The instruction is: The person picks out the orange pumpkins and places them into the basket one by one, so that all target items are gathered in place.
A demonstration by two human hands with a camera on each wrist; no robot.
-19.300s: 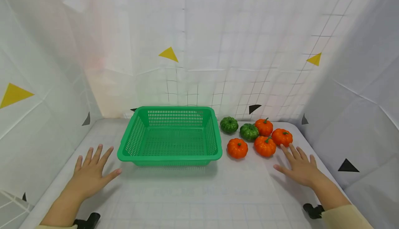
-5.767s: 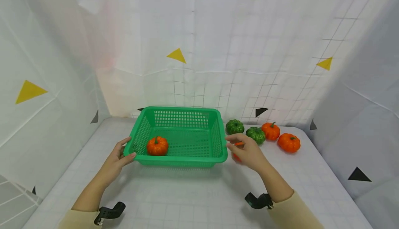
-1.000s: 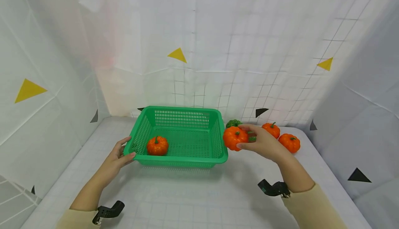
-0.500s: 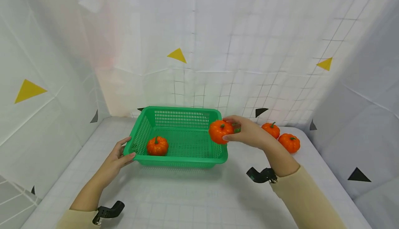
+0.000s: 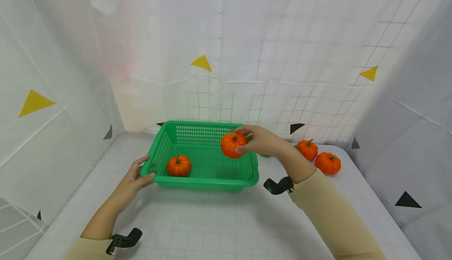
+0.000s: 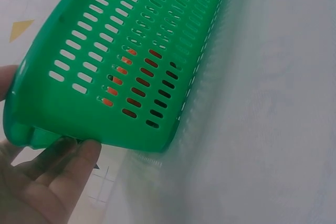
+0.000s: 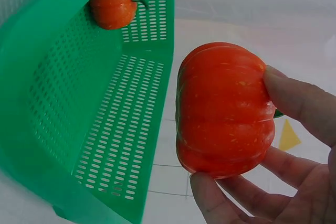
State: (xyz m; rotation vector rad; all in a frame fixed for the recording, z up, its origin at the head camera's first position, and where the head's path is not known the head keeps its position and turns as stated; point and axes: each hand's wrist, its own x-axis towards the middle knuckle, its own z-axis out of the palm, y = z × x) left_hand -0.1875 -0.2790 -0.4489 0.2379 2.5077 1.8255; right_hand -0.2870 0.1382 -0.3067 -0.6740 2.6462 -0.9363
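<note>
While the left hand (image 5: 130, 181) grips the left rim of the green basket (image 5: 205, 181), thumb above and fingers against the outside, the right hand (image 5: 259, 140) pinches an orange pumpkin (image 5: 231, 145) between thumb and fingertips. Seen from the head, this pumpkin is over the right part of the basket, upright with its stem up; its exact height above the base is hard to judge. A second pumpkin (image 5: 179, 166) sits inside, near the basket's left end.

The likeliest trouble is a slip: the skin looks smooth and glossy, the ribs are rounded, and only the finger ends touch it — the palm gives no backing. Let go from too high, the pumpkin could bounce or roll along the flat base and knock into the one at the left. A wrist carried too low could catch the right rim and push the basket across the table (image 5: 212, 228), especially if the left hand's hold is light; how firmly it presses, I cannot tell. Two more orange pumpkins (image 5: 328, 163) lie on the table beyond the right forearm (image 5: 300, 165), where a careless elbow might nudge them.
</note>
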